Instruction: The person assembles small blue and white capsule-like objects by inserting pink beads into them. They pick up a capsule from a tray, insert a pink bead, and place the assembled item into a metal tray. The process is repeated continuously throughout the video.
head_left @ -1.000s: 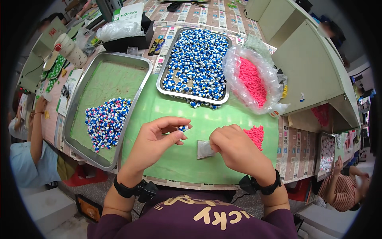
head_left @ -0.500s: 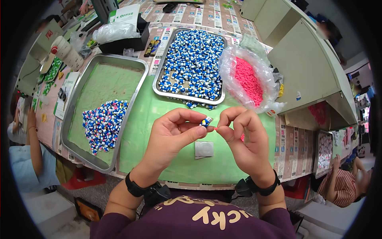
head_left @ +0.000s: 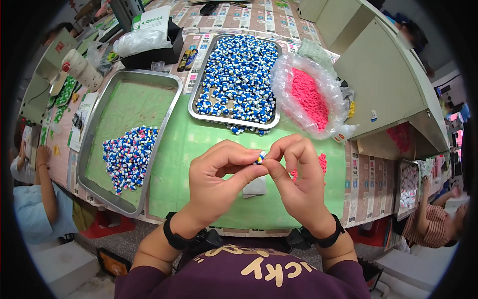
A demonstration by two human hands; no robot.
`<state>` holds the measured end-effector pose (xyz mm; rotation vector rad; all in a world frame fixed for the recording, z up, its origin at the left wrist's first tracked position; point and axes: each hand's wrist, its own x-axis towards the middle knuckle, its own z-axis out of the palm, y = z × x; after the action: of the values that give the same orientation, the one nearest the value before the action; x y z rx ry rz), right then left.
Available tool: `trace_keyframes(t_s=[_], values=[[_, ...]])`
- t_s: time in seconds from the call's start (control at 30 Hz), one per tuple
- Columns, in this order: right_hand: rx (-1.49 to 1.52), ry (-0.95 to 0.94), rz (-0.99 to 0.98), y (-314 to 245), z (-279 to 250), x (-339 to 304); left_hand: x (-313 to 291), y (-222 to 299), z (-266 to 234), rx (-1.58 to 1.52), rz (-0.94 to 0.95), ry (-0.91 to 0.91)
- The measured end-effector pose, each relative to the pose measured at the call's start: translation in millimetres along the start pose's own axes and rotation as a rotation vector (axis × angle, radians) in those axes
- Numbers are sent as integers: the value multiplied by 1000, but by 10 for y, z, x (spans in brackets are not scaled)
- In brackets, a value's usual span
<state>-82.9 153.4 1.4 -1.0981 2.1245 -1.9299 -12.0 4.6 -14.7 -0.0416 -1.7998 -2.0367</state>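
Observation:
My left hand [head_left: 216,182] pinches a small blue, white and yellow figurine piece [head_left: 261,157] between thumb and fingertips. Against that piece press the closed thumb and forefinger of my right hand [head_left: 301,182]; the small pink piece they pinched a moment ago is now hidden by the fingertips. Below my hands, a whitish square pad [head_left: 255,188] lies on the green mat [head_left: 224,209], partly covered by my left hand. Loose pink pieces [head_left: 322,163] form a small heap behind my right hand.
At left stands a metal tray [head_left: 85,149] holding finished-looking blue pieces with pink bits [head_left: 130,157]. Another tray [head_left: 234,121] full of blue-white pieces sits ahead. Beside it are a plastic bag [head_left: 281,74] of pink pieces, a small white bottle [head_left: 343,132] and a grey cabinet [head_left: 388,74]. Other people sit at both sides.
My hands have come together: the right fingertips with the pink piece moved left onto the figurine piece. More of the pink heap shows, and less of the square pad.

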Motion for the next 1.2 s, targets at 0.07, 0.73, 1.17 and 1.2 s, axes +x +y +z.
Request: trace_keyframes(t_s=[0.07, 0.73, 1.17, 1.2], values=[[71, -40, 62, 5, -39, 19, -4, 1, -59, 38, 17, -21], [-579, -202, 271, 637, -712, -91, -321, 349, -1862, 1350, -152, 639], [-648, -275, 115, 696, -652, -91, 359, -510, -404, 1144, 204, -311], [-659, -272, 99, 692, -661, -95, 383, -566, -400, 1188, 150, -341]])
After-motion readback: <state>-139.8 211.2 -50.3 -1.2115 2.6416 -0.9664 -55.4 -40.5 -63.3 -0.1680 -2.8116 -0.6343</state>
